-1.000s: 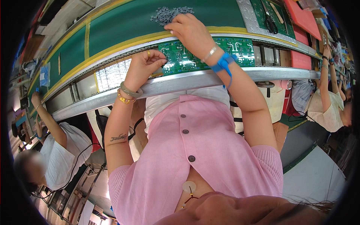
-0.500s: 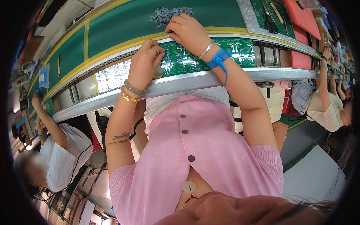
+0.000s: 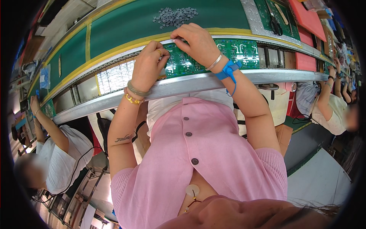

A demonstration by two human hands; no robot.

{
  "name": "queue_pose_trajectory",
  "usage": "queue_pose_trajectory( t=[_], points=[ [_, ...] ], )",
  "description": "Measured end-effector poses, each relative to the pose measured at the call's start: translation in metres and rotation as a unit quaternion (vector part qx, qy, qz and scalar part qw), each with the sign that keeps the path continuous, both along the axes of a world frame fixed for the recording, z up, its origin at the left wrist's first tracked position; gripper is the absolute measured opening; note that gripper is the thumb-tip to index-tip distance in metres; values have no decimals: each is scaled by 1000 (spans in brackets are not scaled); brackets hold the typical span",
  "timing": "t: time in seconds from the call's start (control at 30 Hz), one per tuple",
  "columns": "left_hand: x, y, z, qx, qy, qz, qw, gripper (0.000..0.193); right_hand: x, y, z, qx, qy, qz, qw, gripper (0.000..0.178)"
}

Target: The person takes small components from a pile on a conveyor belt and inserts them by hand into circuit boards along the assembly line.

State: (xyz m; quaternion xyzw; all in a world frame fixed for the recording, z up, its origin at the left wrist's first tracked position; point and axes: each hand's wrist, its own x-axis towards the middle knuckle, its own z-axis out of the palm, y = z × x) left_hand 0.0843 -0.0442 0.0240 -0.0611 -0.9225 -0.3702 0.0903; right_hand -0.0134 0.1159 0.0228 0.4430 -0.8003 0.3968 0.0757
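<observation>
A green circuit board panel point(image 3: 190, 63) with white traces lies in the rail track in front of me. My left hand point(image 3: 150, 63) is over the panel's left end, thumb and fingers pinched together; whatever they hold is hidden. At the panel's far edge, my right hand point(image 3: 200, 44) has thumb and index finger close together in a pinch. Something tiny may be between those fingertips, too small to name. A heap of small grey parts point(image 3: 175, 17) rests on the green mat beyond both hands. A blue wrist strap point(image 3: 228, 69) circles my right wrist.
Metal rails point(image 3: 213, 77) run across in front of my body. Scissors point(image 3: 275, 24) lie on a board at the far right, near pink foam point(image 3: 309, 19). A silvery sheet point(image 3: 116, 77) sits in the track to the left. Co-workers point(image 3: 63, 152) work on both sides.
My right hand has drawn back from the grey heap toward the panel, nearer to me. My left hand has shifted slightly right. The co-workers' arms on both sides have moved.
</observation>
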Motion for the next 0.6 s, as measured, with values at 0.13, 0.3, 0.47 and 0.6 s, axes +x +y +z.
queue_pose_trajectory(
  t=[0.13,0.3,0.47,0.6],
  points=[
    [-2,-4,7,3,0,-23,1000,8,14,9,4,23,-40,-14,999,8],
    [-40,-25,18,39,-5,39,998,10,37,17,7,52,-53,3,997,8],
    [-76,-37,-1,-55,7,80,995,15,43,11,-1,74,-36,13,997,10],
    [-77,-42,-8,-9,-1,42,999,13,43,8,-8,89,-16,26,996,10]
  ],
)
